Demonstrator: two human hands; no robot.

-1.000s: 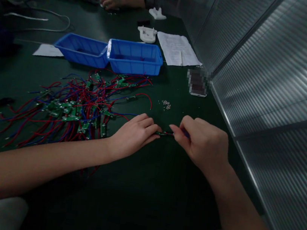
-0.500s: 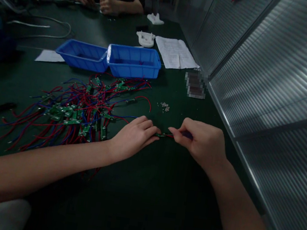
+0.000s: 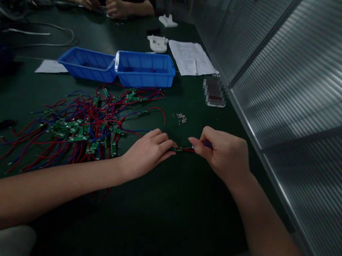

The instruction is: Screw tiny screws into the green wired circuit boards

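Observation:
Just right of the wire pile, my left hand (image 3: 151, 150) pinches a small green circuit board (image 3: 178, 149) by its left end, close to the table. A red wire (image 3: 188, 149) runs from the board's right end to my right hand (image 3: 223, 154), whose thumb and fingers are closed around it. A dark strand lies along that wire. Inside the curled right fingers shows a purple-blue piece (image 3: 207, 144), mostly hidden, and I cannot tell its kind. Left of my hands spreads a tangled pile of green boards with red and blue wires (image 3: 96, 117).
Tiny silvery pieces (image 3: 181, 118) lie beyond my hands. Two blue bins (image 3: 144, 77) stand behind the pile. Papers (image 3: 190, 58), a phone (image 3: 214, 92) and a white plastic part (image 3: 158, 43) lie farther right. A metal-framed partition (image 3: 292, 77) borders the table. Another person's hands (image 3: 113, 6) work opposite.
The whole view has shifted slightly, so most things appear a little farther left. Both hands keep the same hold on the board and wire, with barely any movement.

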